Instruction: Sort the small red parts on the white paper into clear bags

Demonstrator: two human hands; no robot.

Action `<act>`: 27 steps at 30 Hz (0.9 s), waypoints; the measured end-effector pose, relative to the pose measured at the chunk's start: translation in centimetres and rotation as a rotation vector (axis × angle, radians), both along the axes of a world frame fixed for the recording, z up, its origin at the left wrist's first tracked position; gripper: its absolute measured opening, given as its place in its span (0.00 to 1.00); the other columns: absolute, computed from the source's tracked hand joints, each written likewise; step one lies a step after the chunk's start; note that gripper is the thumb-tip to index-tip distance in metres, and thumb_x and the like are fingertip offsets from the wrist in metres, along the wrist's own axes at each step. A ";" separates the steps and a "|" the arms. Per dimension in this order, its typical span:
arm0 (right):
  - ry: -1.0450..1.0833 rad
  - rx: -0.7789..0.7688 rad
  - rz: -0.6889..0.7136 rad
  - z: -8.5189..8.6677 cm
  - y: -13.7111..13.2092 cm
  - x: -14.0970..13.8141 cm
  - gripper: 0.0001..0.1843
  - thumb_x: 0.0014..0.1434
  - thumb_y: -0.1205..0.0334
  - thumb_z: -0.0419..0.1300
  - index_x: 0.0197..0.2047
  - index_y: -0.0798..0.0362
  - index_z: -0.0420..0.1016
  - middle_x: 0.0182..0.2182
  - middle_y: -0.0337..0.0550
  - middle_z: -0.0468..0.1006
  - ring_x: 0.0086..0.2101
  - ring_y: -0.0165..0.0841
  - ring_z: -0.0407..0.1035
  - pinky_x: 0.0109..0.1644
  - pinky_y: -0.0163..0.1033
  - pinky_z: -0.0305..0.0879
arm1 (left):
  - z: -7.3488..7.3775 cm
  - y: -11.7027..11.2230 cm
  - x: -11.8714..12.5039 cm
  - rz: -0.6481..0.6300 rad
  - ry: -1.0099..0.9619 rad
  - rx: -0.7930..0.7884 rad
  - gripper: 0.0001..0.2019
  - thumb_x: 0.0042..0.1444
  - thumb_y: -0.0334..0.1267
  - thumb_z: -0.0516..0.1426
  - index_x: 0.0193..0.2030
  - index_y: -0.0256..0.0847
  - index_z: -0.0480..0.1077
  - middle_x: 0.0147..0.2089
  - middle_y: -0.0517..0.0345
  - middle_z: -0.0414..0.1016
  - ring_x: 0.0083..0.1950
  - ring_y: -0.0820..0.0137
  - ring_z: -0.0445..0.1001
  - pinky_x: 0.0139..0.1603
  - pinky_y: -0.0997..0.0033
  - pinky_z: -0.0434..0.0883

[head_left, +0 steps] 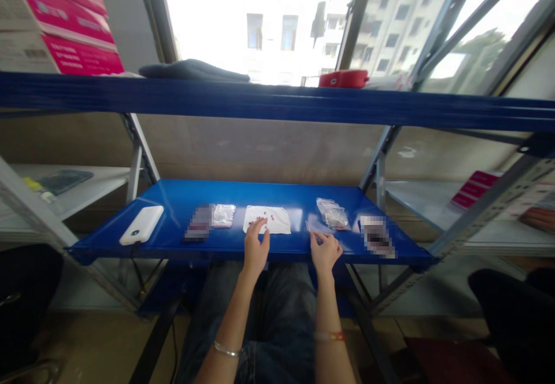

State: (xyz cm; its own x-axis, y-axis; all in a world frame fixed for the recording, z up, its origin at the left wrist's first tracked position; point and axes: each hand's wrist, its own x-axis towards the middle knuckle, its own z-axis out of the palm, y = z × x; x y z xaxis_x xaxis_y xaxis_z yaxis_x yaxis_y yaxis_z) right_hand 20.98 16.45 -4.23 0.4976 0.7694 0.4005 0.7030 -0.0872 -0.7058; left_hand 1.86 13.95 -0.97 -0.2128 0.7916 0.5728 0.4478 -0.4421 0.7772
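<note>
A white cloth or paper sheet lies on the blue shelf top, with several small red bead-like pieces on it. My left hand rests at the cloth's near left part, fingers stretched forward among the red pieces and thumb apart. To the right, my right hand has its fingers pinched at the near edge of a small clear plastic bag. Just beyond that hand lies a pile of clear zip bags. What is under my left fingertips is too small to make out.
Left of the cloth lie a packet in clear plastic and a blurred-out item. A white device with a cable sits farther left. Another blurred-out item is at right. A blue upper shelf crosses above.
</note>
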 end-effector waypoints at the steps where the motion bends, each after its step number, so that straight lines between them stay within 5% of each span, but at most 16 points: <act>1: 0.073 0.023 0.083 0.5 -0.3 -0.2 0.15 0.53 0.54 0.56 0.35 0.54 0.80 0.36 0.50 0.75 0.42 0.43 0.66 0.51 0.50 0.54 | 0.1 -0.3 0.2 -0.066 -0.030 -0.047 0.14 0.55 0.34 0.53 0.49 0.39 0.70 0.53 0.48 0.72 0.57 0.62 0.67 0.59 0.57 0.62; 6: 0.606 -0.045 0.753 3.9 -2.0 -2.0 0.19 0.50 0.46 0.59 0.32 0.54 0.77 0.31 0.45 0.75 0.35 0.38 0.68 0.37 0.41 0.67 | 1.4 -1.2 0.0 -0.284 -0.265 -0.287 0.22 0.50 0.41 0.60 0.53 0.40 0.68 0.57 0.47 0.69 0.58 0.60 0.67 0.56 0.59 0.65; 9: 0.817 -0.171 0.945 5.6 -2.7 -3.4 0.19 0.48 0.44 0.60 0.31 0.53 0.74 0.28 0.40 0.72 0.29 0.33 0.67 0.30 0.39 0.68 | 2.2 -1.4 -0.6 -0.394 -0.363 -0.338 0.18 0.50 0.42 0.60 0.46 0.37 0.73 0.49 0.47 0.76 0.53 0.60 0.72 0.55 0.61 0.67; 12: 0.823 -0.144 0.950 6.2 -2.7 -4.4 0.19 0.47 0.44 0.61 0.28 0.54 0.72 0.25 0.39 0.71 0.26 0.31 0.66 0.29 0.38 0.67 | 2.5 -1.6 -1.1 -0.382 -0.433 -0.346 0.15 0.49 0.43 0.60 0.39 0.34 0.75 0.38 0.49 0.80 0.43 0.61 0.77 0.51 0.61 0.70; 17: 0.643 0.144 0.578 6.2 -2.9 -6.0 0.19 0.46 0.46 0.64 0.24 0.54 0.68 0.19 0.36 0.67 0.23 0.28 0.61 0.29 0.34 0.61 | 2.9 -2.1 -1.5 -0.278 -0.471 -0.274 0.16 0.48 0.43 0.61 0.41 0.33 0.76 0.38 0.49 0.80 0.41 0.60 0.78 0.48 0.61 0.73; 22: 0.875 -0.030 0.836 6.7 -4.0 -7.8 0.22 0.53 0.42 0.57 0.25 0.55 0.70 0.19 0.38 0.70 0.22 0.28 0.65 0.25 0.33 0.59 | 3.6 -2.8 -1.7 -0.278 -0.285 -0.191 0.15 0.52 0.42 0.58 0.44 0.37 0.75 0.46 0.52 0.77 0.49 0.61 0.75 0.54 0.62 0.70; 27: 1.030 -0.047 0.871 7.1 -4.4 -8.2 0.19 0.49 0.45 0.62 0.27 0.55 0.72 0.23 0.39 0.73 0.23 0.29 0.68 0.23 0.32 0.61 | 3.8 -3.2 -2.2 -0.301 -0.142 -0.178 0.13 0.54 0.40 0.57 0.44 0.38 0.76 0.46 0.53 0.77 0.50 0.62 0.75 0.55 0.63 0.69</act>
